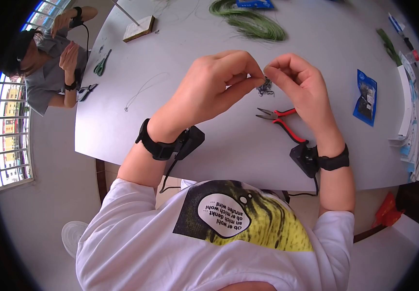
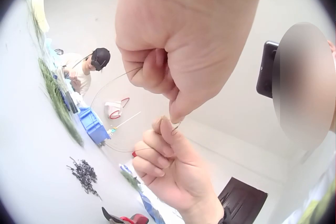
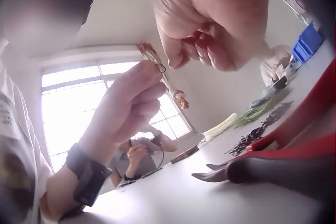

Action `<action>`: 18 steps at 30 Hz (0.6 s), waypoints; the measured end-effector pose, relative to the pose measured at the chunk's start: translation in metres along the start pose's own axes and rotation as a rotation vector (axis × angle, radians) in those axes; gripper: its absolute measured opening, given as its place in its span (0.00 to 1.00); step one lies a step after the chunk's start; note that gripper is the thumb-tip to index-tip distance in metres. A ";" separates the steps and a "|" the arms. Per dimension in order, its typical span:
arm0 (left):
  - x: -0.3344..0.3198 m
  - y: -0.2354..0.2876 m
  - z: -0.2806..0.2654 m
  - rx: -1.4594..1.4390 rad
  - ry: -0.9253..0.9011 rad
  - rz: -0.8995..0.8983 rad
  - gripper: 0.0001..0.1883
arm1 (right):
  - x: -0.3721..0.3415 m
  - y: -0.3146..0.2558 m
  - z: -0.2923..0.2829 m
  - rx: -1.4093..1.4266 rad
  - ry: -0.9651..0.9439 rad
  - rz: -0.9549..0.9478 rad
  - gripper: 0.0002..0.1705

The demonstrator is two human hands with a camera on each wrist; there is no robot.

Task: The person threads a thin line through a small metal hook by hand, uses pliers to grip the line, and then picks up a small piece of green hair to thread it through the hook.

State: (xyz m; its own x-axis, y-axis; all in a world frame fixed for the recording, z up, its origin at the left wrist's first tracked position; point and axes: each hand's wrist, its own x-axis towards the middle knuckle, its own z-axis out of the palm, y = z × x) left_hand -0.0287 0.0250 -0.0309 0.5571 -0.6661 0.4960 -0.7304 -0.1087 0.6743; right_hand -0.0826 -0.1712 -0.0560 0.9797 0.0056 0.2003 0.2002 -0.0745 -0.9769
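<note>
Work in hand: one small dark curved metal hook [image 3: 162, 68], raised above the table, held at the pinched thumb and forefinger of the left hand [image 1: 219, 80]. One thin, pale, flexible line [image 2: 112, 80], bowed in a loop from the curled left fingers across to the right hand [image 1: 302, 83]. Right grip: narrow, thumb and forefinger together beside the hook, apparently on the line.

Progress, as judged: hook and line brought together; whether a knot is formed or drawn tight, too fine to tell. Left, by appearance: securing the join, then the loose stock, a heap of small dark pieces [image 1: 266, 88] below the hands. A fine looped strand [image 1: 139, 92] with a tiny tangle at its end lies to the left, possibly a finished piece.

Surface: pale grey tabletop [image 1: 233, 150], bearing red-and-black-handled pliers [image 1: 289, 128], jaws apart; a blue plastic packet [image 1: 366, 97]; a bundle of green fibres [image 1: 255, 23]; green-handled scissors [image 1: 103, 64]; a wooden block with an upright rod [image 1: 139, 30].

Room: barred window [image 1: 13, 140], bright; one seated person in a grey shirt [image 1: 52, 65] at the table's left; red item [image 1: 389, 210], nature unclear, at lower right; pale walls.
</note>
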 end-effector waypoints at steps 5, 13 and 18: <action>0.003 0.007 -0.008 0.081 0.070 -0.029 0.04 | -0.002 -0.004 0.013 0.199 -0.025 0.149 0.07; 0.002 0.003 -0.004 0.134 0.218 -0.074 0.06 | -0.013 -0.004 0.028 -0.047 0.058 -0.127 0.06; 0.003 0.001 -0.003 0.210 0.227 -0.072 0.07 | -0.014 -0.018 0.030 -0.291 0.204 -0.280 0.08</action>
State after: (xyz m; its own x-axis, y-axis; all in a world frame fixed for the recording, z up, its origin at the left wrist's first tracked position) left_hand -0.0264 0.0253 -0.0273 0.6673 -0.4720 0.5761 -0.7381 -0.3159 0.5961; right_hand -0.0997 -0.1405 -0.0431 0.8601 -0.1292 0.4934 0.4180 -0.3758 -0.8270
